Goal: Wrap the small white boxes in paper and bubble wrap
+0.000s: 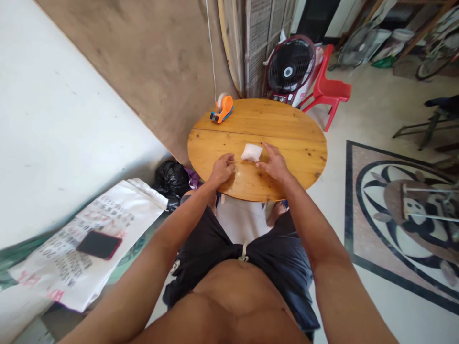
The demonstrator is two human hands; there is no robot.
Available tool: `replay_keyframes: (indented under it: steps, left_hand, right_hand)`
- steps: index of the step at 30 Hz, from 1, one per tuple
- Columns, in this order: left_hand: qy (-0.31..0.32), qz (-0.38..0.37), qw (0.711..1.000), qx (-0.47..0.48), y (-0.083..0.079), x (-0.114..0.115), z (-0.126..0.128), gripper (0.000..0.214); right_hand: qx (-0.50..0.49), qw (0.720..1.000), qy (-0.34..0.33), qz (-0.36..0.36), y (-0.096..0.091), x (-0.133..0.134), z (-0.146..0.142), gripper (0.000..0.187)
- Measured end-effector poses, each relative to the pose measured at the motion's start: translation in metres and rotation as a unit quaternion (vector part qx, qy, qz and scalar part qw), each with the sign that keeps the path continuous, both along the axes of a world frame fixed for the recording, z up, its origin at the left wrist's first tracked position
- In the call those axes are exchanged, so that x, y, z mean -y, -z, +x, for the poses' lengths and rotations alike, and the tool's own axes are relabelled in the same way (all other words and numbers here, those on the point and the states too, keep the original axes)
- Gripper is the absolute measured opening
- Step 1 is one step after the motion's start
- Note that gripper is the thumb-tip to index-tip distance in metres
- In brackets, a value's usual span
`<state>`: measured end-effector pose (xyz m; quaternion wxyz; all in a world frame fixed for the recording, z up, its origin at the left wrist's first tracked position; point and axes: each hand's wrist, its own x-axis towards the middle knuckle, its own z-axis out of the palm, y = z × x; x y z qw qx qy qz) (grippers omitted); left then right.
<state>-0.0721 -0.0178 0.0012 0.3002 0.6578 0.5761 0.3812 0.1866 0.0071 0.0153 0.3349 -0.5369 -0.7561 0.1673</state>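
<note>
A small white wrapped packet (252, 152) lies on the round wooden table (287, 124), between my two hands. My right hand (274, 163) is just to its right, thumb and fingers spread apart, with the fingertips close to the packet's edge. Whether they touch it I cannot tell. To the left of the packet, my left hand (223, 170) is held low at the table, its fingers loosely bent and apart from the thumb, with nothing visible in it. An orange tape dispenser (225, 109) with a roll of tape stands near the table's far left edge.
Behind the table are a black fan (291, 64) and a red plastic chair (328, 91). At the left, a phone (99, 244) rests on a white printed sack (122, 205), near a black plastic bag (171, 179). A brown board (154, 57) leans close to the table's left side.
</note>
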Motion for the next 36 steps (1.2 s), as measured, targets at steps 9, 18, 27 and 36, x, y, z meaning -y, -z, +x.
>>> replay_keyframes:
  steps: [9,18,27,36]
  left_hand:
    - [0.011,0.037,0.999,0.008,0.013,0.005,0.004,0.046]
    - [0.144,0.105,0.983,0.045,0.014,0.046,0.002,0.055]
    - [0.283,0.129,0.948,-0.061,0.005,0.044,0.021,0.083]
    - [0.240,0.160,0.957,-0.039,0.007,-0.032,0.040,0.066]
  right_hand:
    - [0.039,0.999,-0.016,-0.006,0.001,-0.026,-0.036,0.085]
    - [0.039,0.991,-0.125,0.009,-0.002,0.073,-0.006,0.071]
    - [-0.001,0.992,-0.128,0.021,0.004,0.082,-0.005,0.068]
    - [-0.039,0.997,-0.066,0.007,0.008,0.001,-0.005,0.072]
